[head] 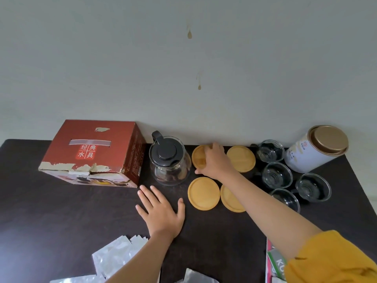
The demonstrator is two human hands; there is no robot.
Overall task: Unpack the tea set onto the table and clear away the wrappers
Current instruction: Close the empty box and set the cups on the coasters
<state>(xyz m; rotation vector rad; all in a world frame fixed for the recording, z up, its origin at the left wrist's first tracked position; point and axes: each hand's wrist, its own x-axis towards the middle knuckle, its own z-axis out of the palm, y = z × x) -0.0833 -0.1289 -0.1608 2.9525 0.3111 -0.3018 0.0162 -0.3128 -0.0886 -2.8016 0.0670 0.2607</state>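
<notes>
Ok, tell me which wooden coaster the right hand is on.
The far-left coaster, beside the glass teapot. The right hand rests on it; the other three coasters lie untouched.

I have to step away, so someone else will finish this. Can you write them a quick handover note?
Left hand: flat on the table, holding nothing.
Right hand: on the far-left coaster, fingers curled at its edge.
Out already: teapot, four wooden coasters, four glass cups at right.
Box sits at the back left.
Left to do: clear the silvery wrappers from the near edge.
</notes>
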